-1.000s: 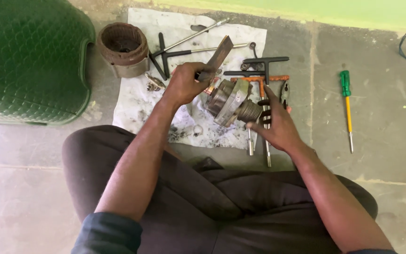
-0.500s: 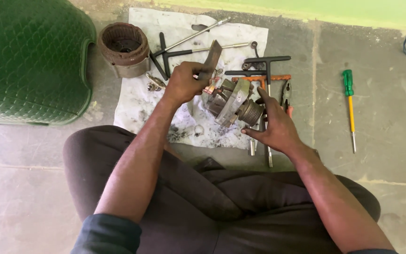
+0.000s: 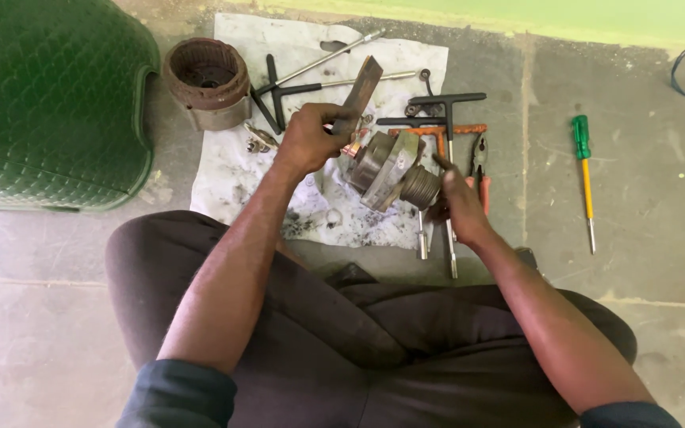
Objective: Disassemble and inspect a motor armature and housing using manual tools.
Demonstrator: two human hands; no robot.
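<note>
My left hand (image 3: 309, 139) is closed around a flat, dark metal bar (image 3: 361, 87) that points up and away over a dirty white cloth (image 3: 235, 170). My right hand (image 3: 452, 198) grips the threaded end of a grey metal motor part (image 3: 394, 168), which lies tilted on the cloth between both hands. The bar's lower end sits close to the part's left side.
A rusty round housing (image 3: 205, 79) stands at the cloth's far left corner. Several T-handle wrenches (image 3: 445, 107) and rods lie on the cloth, with pliers (image 3: 480, 162) beside them. A green-handled screwdriver (image 3: 584, 170) lies on the concrete floor at right. A green quilted object (image 3: 49, 95) fills the left.
The left hand has lifted the metal bar slightly up and away from the motor part. The right hand has stayed on the part.
</note>
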